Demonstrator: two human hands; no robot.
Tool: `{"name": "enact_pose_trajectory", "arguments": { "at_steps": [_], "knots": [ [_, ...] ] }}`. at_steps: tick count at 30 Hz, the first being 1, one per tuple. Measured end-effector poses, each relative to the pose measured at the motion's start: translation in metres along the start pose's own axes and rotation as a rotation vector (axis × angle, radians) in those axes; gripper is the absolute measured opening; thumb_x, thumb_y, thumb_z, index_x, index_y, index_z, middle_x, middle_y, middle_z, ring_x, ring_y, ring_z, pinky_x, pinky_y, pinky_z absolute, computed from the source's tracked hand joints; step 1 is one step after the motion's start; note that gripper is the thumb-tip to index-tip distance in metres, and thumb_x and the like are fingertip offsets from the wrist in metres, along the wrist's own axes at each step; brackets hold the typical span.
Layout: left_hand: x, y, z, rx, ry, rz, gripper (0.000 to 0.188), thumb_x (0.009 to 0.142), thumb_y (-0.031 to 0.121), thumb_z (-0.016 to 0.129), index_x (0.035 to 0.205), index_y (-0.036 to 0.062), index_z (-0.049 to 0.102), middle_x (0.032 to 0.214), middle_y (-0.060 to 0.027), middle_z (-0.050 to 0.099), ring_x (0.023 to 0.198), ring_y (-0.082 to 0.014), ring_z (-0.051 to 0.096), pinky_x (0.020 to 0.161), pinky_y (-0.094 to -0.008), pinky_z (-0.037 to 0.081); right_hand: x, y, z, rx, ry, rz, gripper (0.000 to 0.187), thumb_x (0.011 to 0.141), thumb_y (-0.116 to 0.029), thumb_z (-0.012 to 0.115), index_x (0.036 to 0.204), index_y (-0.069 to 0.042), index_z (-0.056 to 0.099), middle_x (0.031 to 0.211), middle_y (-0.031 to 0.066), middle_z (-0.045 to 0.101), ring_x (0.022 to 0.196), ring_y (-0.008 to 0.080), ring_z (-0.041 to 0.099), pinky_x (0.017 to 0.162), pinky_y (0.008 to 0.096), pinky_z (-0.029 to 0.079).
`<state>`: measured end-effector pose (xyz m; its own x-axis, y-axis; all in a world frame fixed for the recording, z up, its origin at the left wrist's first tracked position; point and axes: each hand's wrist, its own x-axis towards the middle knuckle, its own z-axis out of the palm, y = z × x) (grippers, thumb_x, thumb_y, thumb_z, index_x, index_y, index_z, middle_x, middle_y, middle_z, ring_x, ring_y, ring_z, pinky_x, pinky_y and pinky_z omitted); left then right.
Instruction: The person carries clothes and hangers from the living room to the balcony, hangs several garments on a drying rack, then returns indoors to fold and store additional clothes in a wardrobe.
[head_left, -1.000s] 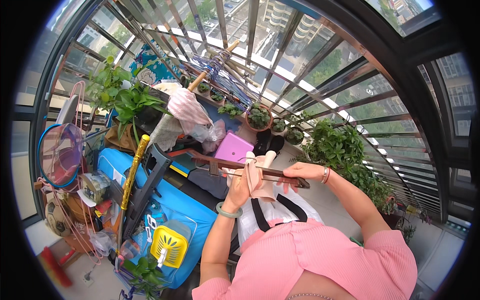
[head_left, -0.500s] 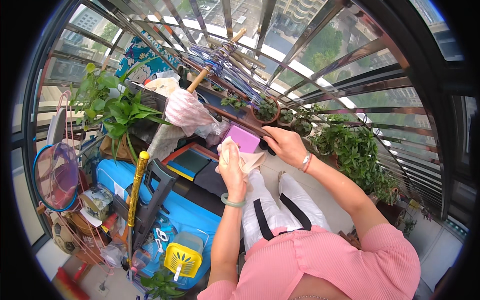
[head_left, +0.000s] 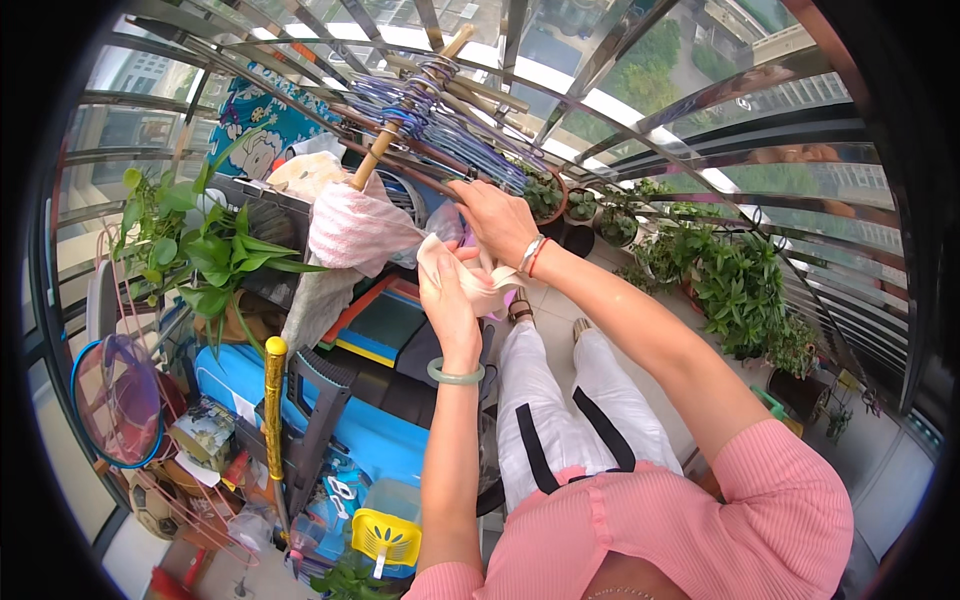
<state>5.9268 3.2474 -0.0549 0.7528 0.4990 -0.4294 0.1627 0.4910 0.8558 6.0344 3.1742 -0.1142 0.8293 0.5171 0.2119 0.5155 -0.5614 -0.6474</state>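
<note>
My left hand (head_left: pixel 452 300) is closed around a cream cloth (head_left: pixel 478 285), which bunches up and hangs in loose folds beside the fingers. Just above and to the right, my right hand (head_left: pixel 497 222) has its fingers bent over the near end of a brown rail (head_left: pixel 430 180); the fingertips are partly hidden. The cloth's folds reach close under my right wrist. Behind the hands only slivers of a purple thing show. A pink-and-white striped cloth bundle (head_left: pixel 350 230) hangs left of my left hand, below a wooden pole (head_left: pixel 378 158).
Several hangers (head_left: pixel 450 120) crowd the pole near the barred window. Potted plants (head_left: pixel 735 290) line the right side. At left are a leafy plant (head_left: pixel 215 255), a toy gun (head_left: pixel 310 430), a gold-topped stick (head_left: pixel 275 410), a yellow basket (head_left: pixel 388 538) and a ball (head_left: pixel 158 505).
My right hand has moved left and farther away along the rail, nearer my left hand. The purple box is now mostly hidden behind the hands and cloth. The view has shifted slightly.
</note>
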Motion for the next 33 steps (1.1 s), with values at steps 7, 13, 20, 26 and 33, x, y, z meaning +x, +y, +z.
{"name": "enact_pose_trajectory", "arguments": {
  "at_steps": [7,13,20,26,33],
  "knots": [
    [0.055,-0.016,-0.007,0.096,0.09,-0.044,0.034,0.099,0.028,0.054,0.12,0.0015,0.054,0.088,0.0001,0.057,0.062,-0.0021,0.04,0.053,-0.0194,0.032,0.004,0.001,-0.004,-0.003,0.074,-0.031,0.024,0.085,-0.019,0.064,0.107,-0.01,0.062,0.09,0.006,0.06,0.091,0.0251,0.058,0.073,0.0373,0.051],
    [0.119,-0.025,-0.016,0.236,0.145,0.033,0.049,0.09,0.043,0.066,0.116,0.0024,0.057,0.096,0.0016,0.054,0.072,-0.0039,0.044,0.059,-0.0213,0.036,0.033,0.026,-0.01,0.186,0.139,0.085,0.033,0.092,-0.021,0.057,0.119,-0.001,0.059,0.114,0.0154,0.062,0.105,0.0327,0.056,0.091,0.0398,0.045],
    [0.16,-0.041,-0.009,0.305,0.186,0.038,0.062,0.084,0.038,0.075,0.126,0.0011,0.048,0.107,-0.0033,0.057,0.089,-0.0083,0.053,0.072,-0.0242,0.045,0.049,0.052,0.034,0.178,0.023,0.178,0.031,0.094,-0.02,0.052,0.119,-0.002,0.057,0.106,0.0159,0.06,0.099,0.0338,0.057,0.086,0.0415,0.047],
    [0.165,-0.047,-0.006,0.164,0.124,-0.08,0.032,0.081,0.03,0.078,0.098,0.0092,0.062,0.076,0.0068,0.054,0.06,-0.0028,0.044,0.051,-0.0211,0.032,0.055,0.044,0.039,0.161,-0.067,0.18,0.025,0.09,-0.019,0.055,0.109,-0.005,0.064,0.096,0.018,0.058,0.095,0.0367,0.057,0.08,0.044,0.048],
    [0.168,-0.037,-0.016,0.136,0.096,-0.25,0.044,0.077,0.023,0.082,0.11,0.002,0.063,0.1,-0.0011,0.063,0.09,-0.0108,0.057,0.075,-0.0258,0.044,0.05,0.053,0.05,0.363,-0.087,0.191,0.024,0.089,-0.013,0.052,0.106,-0.009,0.068,0.09,0.0181,0.06,0.088,0.0382,0.058,0.077,0.0454,0.048]
  ]
}}
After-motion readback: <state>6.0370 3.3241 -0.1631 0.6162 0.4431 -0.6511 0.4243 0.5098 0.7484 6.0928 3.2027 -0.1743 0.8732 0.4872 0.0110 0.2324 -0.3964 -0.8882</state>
